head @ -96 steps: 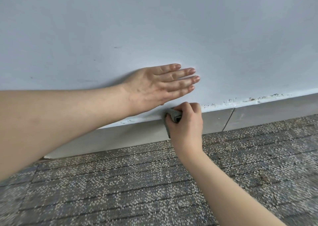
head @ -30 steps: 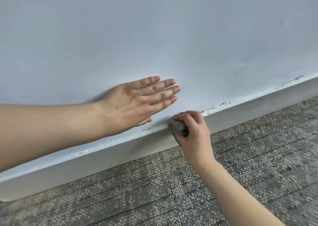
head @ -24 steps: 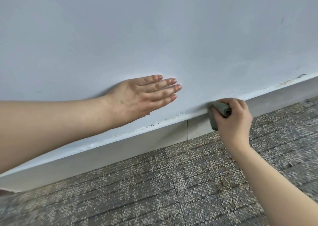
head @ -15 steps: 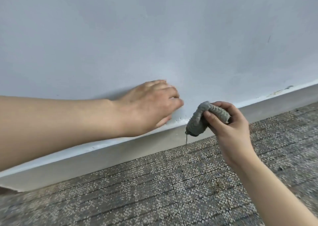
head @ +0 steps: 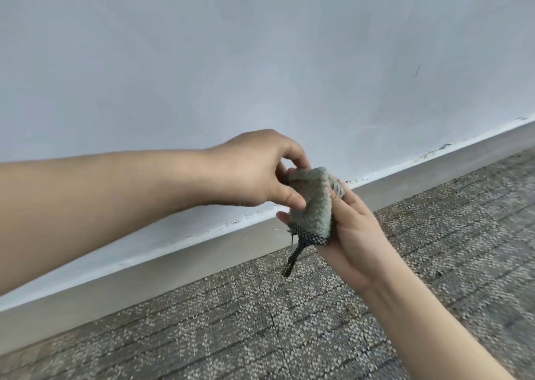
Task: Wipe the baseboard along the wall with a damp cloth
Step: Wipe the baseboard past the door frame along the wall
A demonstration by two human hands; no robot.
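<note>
A grey-green knitted cloth (head: 314, 206) with a dark checked hem and a hanging loop is held in the air in front of the wall, clear of the baseboard. My right hand (head: 351, 229) cradles it from below and behind, palm up, fingers curled round it. My left hand (head: 257, 171) pinches the cloth's upper left edge with thumb and fingers. The grey baseboard (head: 179, 264) runs slanting from lower left to upper right, with chipped white paint along its top edge.
A pale blue-white wall (head: 260, 61) fills the upper half of the view. Grey speckled carpet tiles (head: 289, 336) cover the floor below the baseboard.
My right hand lifted the cloth off the baseboard and turned palm up. My left hand left the wall and came over to pinch the cloth.
</note>
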